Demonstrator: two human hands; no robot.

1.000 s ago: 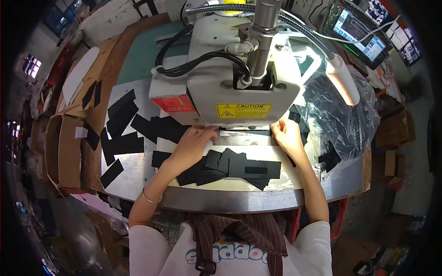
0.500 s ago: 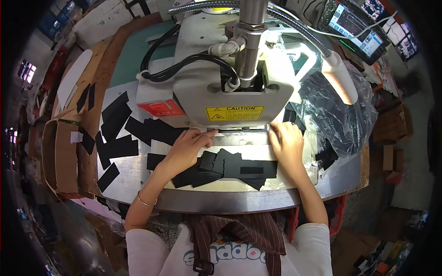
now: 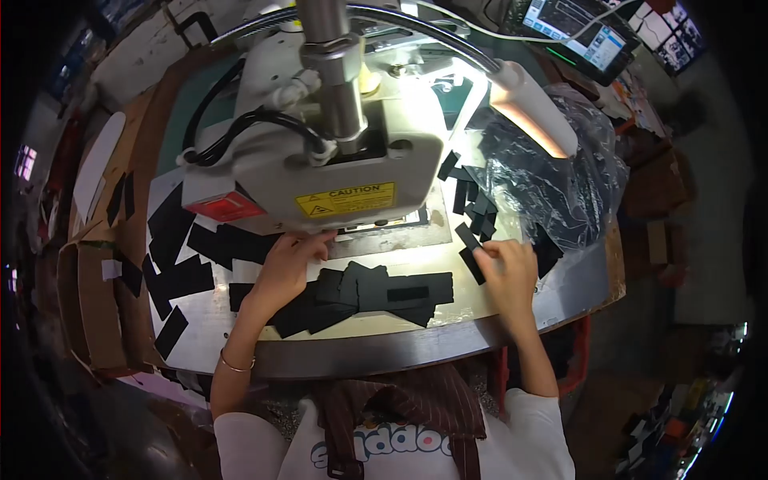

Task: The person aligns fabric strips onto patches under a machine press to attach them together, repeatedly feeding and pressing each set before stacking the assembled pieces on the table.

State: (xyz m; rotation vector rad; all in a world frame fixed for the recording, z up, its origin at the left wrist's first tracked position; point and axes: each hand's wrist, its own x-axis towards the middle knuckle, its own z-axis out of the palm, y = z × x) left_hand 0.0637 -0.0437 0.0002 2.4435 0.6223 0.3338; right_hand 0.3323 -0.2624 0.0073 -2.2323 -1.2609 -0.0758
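Beside the front edge of the machine head [image 3: 320,180], my left hand [image 3: 290,260] rests with its index finger stretched toward the metal plate [image 3: 400,238]. My right hand [image 3: 508,272] is at small black strips [image 3: 474,254] on the right of the work surface, thumb and index finger close together at one strip. Whether that strip is gripped cannot be made out. Overlapping black fabric pieces [image 3: 368,290] lie in front of the plate, a narrow strip [image 3: 408,294] on top. More black pieces [image 3: 184,276] are spread on the left.
An open cardboard box [image 3: 100,308] stands at the left edge. Clear plastic wrapping [image 3: 552,176] lies at the right, below a white lamp [image 3: 534,108] on a flexible arm. A lit screen [image 3: 572,32] is at the back right.
My right hand has left the plate and moved right and toward me, to the small strips. My left hand remains by the machine's front edge. The view has shifted right.
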